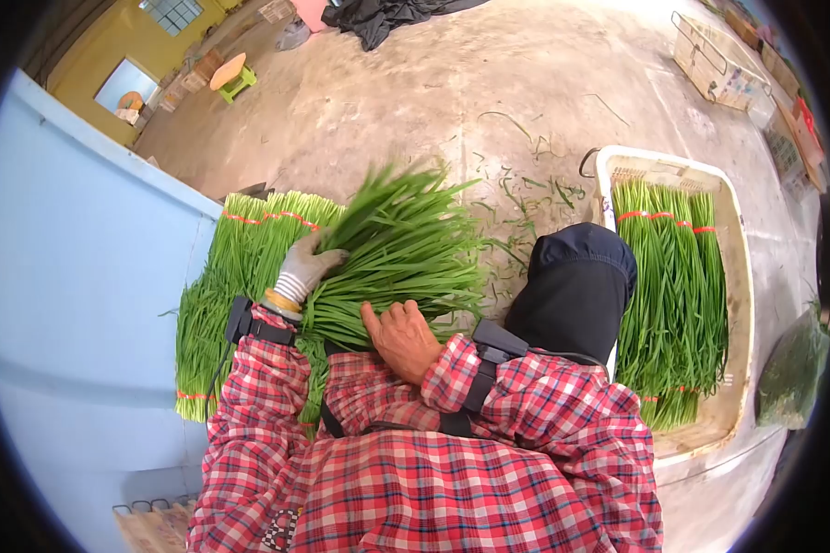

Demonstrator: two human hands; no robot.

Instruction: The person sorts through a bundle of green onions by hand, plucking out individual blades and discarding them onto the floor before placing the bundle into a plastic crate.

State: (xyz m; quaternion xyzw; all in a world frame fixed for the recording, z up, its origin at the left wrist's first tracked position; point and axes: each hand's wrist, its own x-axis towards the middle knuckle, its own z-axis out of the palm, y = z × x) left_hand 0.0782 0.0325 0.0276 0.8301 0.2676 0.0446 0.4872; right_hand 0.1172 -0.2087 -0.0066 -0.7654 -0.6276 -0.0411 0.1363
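A loose bunch of garlic chives point(406, 249), long thin green leaves, lies across my lap with its leaf ends fanned out and slightly blurred. My left hand point(309, 265), in a grey glove with a striped cuff, is closed round the left side of this bunch. Bare and with fingers curled, my right hand point(402, 339) grips the bunch's lower edge; its fingertips are partly hidden among leaves. To the left of my gloved hand lie tied chive bundles point(221, 304) with orange bands.
On my right, a white plastic crate point(742, 304) holds several banded chive bundles point(673, 304). A blue panel point(83, 276) stands close on the left. Leaf scraps point(526, 217) litter the concrete floor ahead. Another crate point(715, 64) sits at far right, near a clear bag point(793, 369).
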